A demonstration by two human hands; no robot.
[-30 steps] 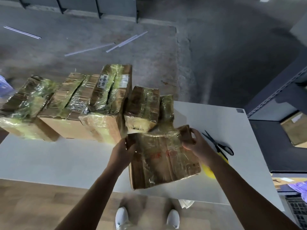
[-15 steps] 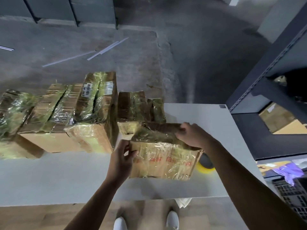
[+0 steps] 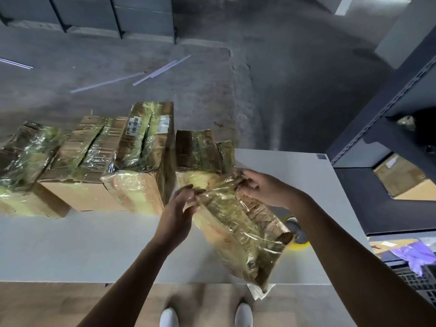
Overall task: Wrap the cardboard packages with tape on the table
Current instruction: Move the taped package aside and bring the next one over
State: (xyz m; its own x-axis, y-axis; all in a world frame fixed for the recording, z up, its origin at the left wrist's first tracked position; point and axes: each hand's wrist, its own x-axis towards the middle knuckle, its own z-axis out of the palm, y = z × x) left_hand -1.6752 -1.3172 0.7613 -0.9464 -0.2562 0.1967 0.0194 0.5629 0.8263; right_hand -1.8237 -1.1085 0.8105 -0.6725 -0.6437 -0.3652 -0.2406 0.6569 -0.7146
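Note:
I hold a cardboard package [image 3: 240,234] covered in glossy tape, tilted above the white table [image 3: 70,244], its near corner hanging past the front edge. My left hand [image 3: 179,208] grips its upper left corner. My right hand [image 3: 264,187] grips its upper right end. A yellow tape roll [image 3: 298,237] lies on the table, mostly hidden behind the package and my right forearm. Several taped packages [image 3: 132,166] stand in a row along the table's far side; the smallest one [image 3: 200,156] stands just behind my hands.
A dark metal shelf [image 3: 389,142] with a cardboard box [image 3: 405,180] stands to the right of the table. Purple material [image 3: 410,254] lies on a crate at lower right. White strips [image 3: 155,74] lie on the concrete floor beyond. My white shoes [image 3: 243,315] show below the table edge.
The package has been turned from lying level on the table to a tilted, lifted pose, long side toward me. Both hands shifted along its top end. The scissors seen earlier are hidden now.

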